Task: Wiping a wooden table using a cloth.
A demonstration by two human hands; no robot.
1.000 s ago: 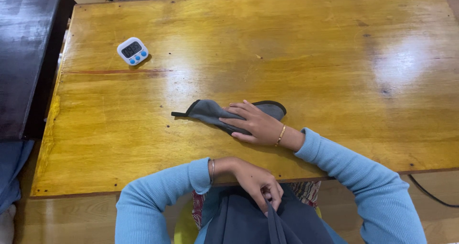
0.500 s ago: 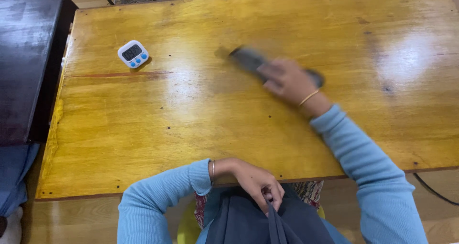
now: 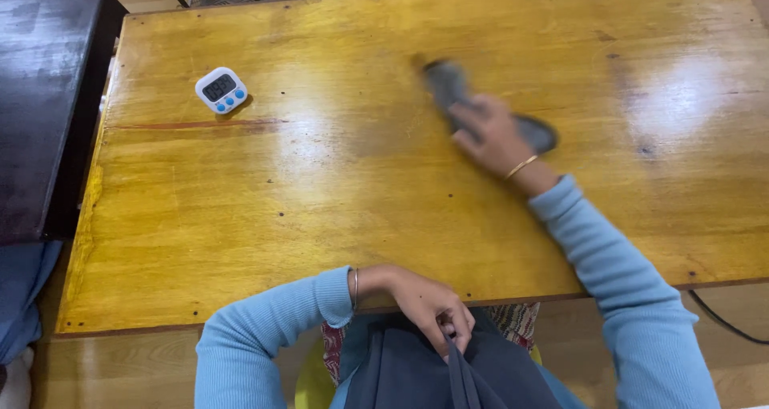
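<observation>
**Cloth pressed flat on the desk**

The wide desk [image 3: 240, 217] lies under the right hand [image 3: 490, 137], which presses flat, fingers spread, on a grey cloth [image 3: 448, 84]. The left hand [image 3: 428, 305], nearer the body, pinches dark fabric [image 3: 448, 369]. Pressed loosely, the cloth may bunch up. A small timer [image 3: 221, 89] stands far left.

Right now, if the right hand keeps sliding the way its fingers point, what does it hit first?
Nothing, as far as the view shows. The right hand lies on the grey cloth, fingers pointing up and left across the table. That stretch looks bare to the far edge; the timer sits well off to the left.
</observation>
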